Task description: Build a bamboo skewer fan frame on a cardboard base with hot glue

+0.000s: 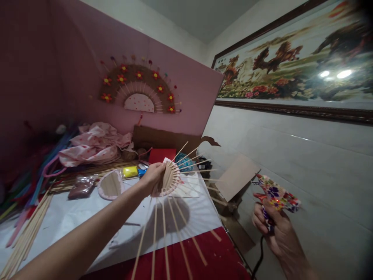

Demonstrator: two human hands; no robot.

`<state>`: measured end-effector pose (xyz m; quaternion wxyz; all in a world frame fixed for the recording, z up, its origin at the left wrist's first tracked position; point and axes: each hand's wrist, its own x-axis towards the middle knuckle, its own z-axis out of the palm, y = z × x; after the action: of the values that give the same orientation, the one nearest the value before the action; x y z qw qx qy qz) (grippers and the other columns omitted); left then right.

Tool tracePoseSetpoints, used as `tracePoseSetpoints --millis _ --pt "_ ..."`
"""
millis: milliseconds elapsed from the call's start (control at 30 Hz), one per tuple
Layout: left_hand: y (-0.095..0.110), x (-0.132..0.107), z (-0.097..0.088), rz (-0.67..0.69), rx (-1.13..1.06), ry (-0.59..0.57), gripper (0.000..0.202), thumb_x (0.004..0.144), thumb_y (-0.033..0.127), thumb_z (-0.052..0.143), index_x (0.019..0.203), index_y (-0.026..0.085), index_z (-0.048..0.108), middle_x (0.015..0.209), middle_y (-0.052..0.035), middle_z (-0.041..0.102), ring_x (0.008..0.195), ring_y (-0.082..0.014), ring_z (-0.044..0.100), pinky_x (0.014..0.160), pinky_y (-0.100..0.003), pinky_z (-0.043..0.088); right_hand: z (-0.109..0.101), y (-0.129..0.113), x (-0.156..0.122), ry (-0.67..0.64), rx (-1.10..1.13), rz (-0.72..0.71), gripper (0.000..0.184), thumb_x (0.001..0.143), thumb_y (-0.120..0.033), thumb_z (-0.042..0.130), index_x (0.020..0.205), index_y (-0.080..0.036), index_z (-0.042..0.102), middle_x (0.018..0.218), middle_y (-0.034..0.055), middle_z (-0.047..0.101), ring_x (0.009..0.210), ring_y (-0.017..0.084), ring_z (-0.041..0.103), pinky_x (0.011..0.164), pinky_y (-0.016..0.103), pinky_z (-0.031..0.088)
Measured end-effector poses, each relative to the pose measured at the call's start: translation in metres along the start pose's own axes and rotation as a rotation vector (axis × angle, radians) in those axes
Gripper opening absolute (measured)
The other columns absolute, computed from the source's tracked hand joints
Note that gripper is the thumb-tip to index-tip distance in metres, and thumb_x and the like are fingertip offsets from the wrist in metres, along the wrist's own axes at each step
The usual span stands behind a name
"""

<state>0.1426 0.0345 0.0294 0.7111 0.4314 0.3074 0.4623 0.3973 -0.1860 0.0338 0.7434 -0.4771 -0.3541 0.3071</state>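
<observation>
My left hand [155, 175] grips a cardboard half-circle [168, 178] with a pale pink fabric edge. Thin wooden sticks [163, 229] fan out from its curved rim, to the right and down toward me. Off to the right, past the table edge, my right hand [272, 219] is wrapped around the handle of a flower-patterned glue gun [276, 194]. A small red light glows on its body, its nozzle points left, and a dark cord hangs below. Glue gun and fan are apart. Another fabric-edged cardboard half-circle [110, 184] lies on the table to the left.
A finished-looking fan with red flowers [139, 74] is pinned on the pink board [192, 89]. Loose sticks [29, 233], spotted pink fabric [94, 146], a yellow packet [129, 171] and a brown packet [82, 186] lie on the white-covered table [70, 221]. Cardboard [237, 175] leans by the wall.
</observation>
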Motion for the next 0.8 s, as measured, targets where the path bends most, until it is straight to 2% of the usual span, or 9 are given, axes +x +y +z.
tracePoseSetpoints --millis 100,233,400,600,700,800 --pt "0.016 -0.016 -0.018 0.003 0.135 -0.062 0.032 0.062 0.041 0.073 0.069 0.011 0.062 0.056 -0.0032 0.063 0.048 -0.0161 0.058 0.045 -0.024 0.042 0.025 -0.015 -0.009 -0.153 -0.15 0.106 0.025 0.074 -0.039 0.066 0.08 -0.017 0.056 0.049 -0.0051 0.042 0.035 0.004 0.034 0.032 0.016 0.023" --pt "0.03 -0.037 -0.036 0.006 0.286 -0.119 0.039 0.061 0.047 0.072 0.069 0.01 0.063 0.057 -0.0045 0.063 0.047 -0.0146 0.055 0.045 -0.023 0.038 0.071 -0.027 -0.013 -0.349 -0.421 0.214 0.03 0.071 -0.042 0.068 0.071 -0.013 0.057 0.046 -0.0031 0.044 0.037 0.005 0.038 0.035 0.018 0.028" --pt "0.038 -0.049 -0.048 0.09 0.508 -0.159 0.043 0.068 0.056 0.061 0.073 0.013 0.06 0.058 0.0002 0.057 0.049 -0.0114 0.047 0.047 -0.023 0.034 0.127 -0.036 -0.001 -0.664 -0.514 0.278 0.044 0.069 -0.046 0.069 0.096 -0.015 0.055 0.043 -0.0089 0.038 0.034 0.004 0.03 0.032 0.017 0.029" --pt "0.043 -0.058 -0.049 0.121 0.656 -0.233 0.044 0.075 0.057 0.051 0.076 0.014 0.059 0.061 0.0004 0.055 0.052 -0.0117 0.044 0.048 -0.022 0.031 0.163 -0.026 0.017 -0.752 -0.665 0.287 0.052 0.073 -0.066 0.052 0.077 -0.014 0.052 0.046 -0.0071 0.038 0.034 0.004 0.033 0.027 0.017 0.035" --pt "0.046 -0.061 -0.049 0.137 0.7 -0.249 0.042 0.075 0.056 0.05 0.074 0.015 0.058 0.062 0.0006 0.054 0.052 -0.0117 0.042 0.048 -0.022 0.03 0.175 -0.023 0.021 -0.819 -0.715 0.252 0.055 0.077 -0.067 0.044 0.08 -0.013 0.053 0.048 -0.0066 0.039 0.034 0.005 0.035 0.029 0.018 0.038" --pt "0.048 -0.062 -0.052 0.149 0.728 -0.241 0.039 0.076 0.053 0.049 0.072 0.015 0.057 0.062 0.0001 0.053 0.052 -0.0122 0.042 0.048 -0.022 0.03 0.184 -0.019 0.026 -0.859 -0.822 0.187 0.057 0.079 -0.067 0.041 0.084 -0.012 0.055 0.046 -0.007 0.038 0.033 0.004 0.035 0.029 0.017 0.036"
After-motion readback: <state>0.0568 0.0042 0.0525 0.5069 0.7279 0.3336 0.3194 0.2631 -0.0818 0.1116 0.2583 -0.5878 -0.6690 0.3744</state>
